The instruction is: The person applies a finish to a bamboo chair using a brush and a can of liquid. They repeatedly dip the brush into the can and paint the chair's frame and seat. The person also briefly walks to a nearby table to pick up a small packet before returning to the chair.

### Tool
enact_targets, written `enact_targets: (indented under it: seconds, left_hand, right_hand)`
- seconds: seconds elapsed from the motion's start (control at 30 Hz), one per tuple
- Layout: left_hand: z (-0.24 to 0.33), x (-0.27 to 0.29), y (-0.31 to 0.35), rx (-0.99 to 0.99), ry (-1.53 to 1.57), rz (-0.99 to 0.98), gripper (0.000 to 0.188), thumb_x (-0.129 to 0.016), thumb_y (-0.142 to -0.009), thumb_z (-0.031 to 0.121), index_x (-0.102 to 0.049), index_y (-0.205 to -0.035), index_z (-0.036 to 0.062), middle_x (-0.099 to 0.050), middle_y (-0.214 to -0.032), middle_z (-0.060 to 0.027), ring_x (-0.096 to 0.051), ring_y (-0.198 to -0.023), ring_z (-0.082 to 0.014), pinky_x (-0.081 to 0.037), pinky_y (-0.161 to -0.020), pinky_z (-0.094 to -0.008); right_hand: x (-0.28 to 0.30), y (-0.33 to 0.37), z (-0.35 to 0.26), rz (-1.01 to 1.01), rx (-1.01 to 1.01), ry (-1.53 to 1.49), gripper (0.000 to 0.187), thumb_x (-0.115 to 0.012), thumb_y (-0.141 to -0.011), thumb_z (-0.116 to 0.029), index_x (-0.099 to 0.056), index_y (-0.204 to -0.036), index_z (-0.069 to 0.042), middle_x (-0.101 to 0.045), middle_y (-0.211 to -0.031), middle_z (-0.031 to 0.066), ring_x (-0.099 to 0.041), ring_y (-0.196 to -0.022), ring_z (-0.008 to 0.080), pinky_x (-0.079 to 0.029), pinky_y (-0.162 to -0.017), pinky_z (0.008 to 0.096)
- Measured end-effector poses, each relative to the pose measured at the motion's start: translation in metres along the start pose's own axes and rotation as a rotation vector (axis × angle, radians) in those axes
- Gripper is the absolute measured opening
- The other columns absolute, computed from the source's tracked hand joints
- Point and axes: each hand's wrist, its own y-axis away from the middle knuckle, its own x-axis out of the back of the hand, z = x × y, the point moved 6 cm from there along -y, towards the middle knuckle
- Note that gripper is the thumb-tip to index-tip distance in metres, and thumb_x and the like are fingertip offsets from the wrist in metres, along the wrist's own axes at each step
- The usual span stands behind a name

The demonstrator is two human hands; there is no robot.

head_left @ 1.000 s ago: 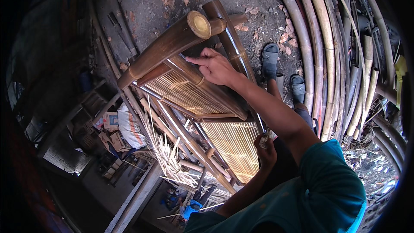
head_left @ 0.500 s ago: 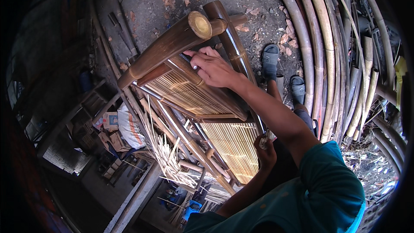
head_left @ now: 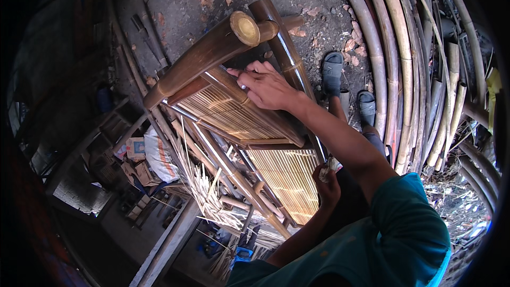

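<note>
A brown bamboo chair (head_left: 202, 61), with a glossy dark finish and slatted panels, lies tilted in front of me. My right hand (head_left: 265, 86) reaches across to it, index finger stretched against a bamboo crosspiece (head_left: 229, 84) just below the thick round-ended armrest. The other fingers are bent and apart, and a small shiny white spot shows by them, perhaps a ring. Lower down, beside the pale slat panel (head_left: 281, 178), my left hand (head_left: 328, 188) is closed around a crumpled whitish rag (head_left: 332, 166). Its fingertips are partly hidden.
Long bamboo poles (head_left: 404, 64) lie in a stack at the right. Thin split strips (head_left: 210, 196) are heaped beyond the chair, near a white sack (head_left: 159, 157) and cardboard boxes (head_left: 137, 150). Dry leaves dot the dirt ground (head_left: 313, 0). My sandaled feet (head_left: 333, 69) stand beside the chair.
My right hand has shifted very slightly along the crosspiece, with its fingers a little more spread. The left hand and the chair stay nearly where they were.
</note>
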Motion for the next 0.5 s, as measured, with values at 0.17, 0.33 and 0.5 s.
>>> enact_targets:
  seconds: [0.17,0.33,0.5]
  left_hand:
    - [0.002,-0.002,0.002,0.014,0.032,0.007,0.043,-0.052,-0.102,0.023,-0.039,-0.129,-0.0073,-0.051,-0.115,-0.0202,-0.055,-0.103,-0.0277,-0.045,-0.089,-0.0375]
    - [-0.001,0.001,0.000,-0.019,-0.004,-0.009,0.041,-0.052,-0.101,0.021,-0.039,-0.129,-0.0072,-0.052,-0.114,-0.0208,-0.056,-0.103,-0.0277,-0.045,-0.089,-0.0369]
    - [-0.006,0.000,0.003,0.008,0.015,-0.001,0.039,-0.051,-0.101,0.019,-0.039,-0.128,-0.0070,-0.052,-0.114,-0.0204,-0.055,-0.103,-0.0276,-0.045,-0.089,-0.0367]
  right_hand:
    - [-0.002,0.021,0.006,-0.082,-0.091,-0.016,0.031,-0.058,-0.082,-0.010,-0.057,-0.113,-0.009,-0.067,-0.118,0.0047,-0.050,-0.110,0.0255,-0.035,-0.091,0.0388]
    - [-0.003,0.019,0.004,-0.030,-0.037,-0.069,0.039,-0.056,-0.079,-0.006,-0.056,-0.117,-0.008,-0.066,-0.111,0.0059,-0.050,-0.104,0.0275,-0.035,-0.090,0.0407]
    - [-0.003,0.028,0.010,-0.012,-0.088,-0.068,0.041,-0.057,-0.083,-0.009,-0.057,-0.123,-0.008,-0.068,-0.104,0.0061,-0.051,-0.106,0.0241,-0.036,-0.090,0.0383]
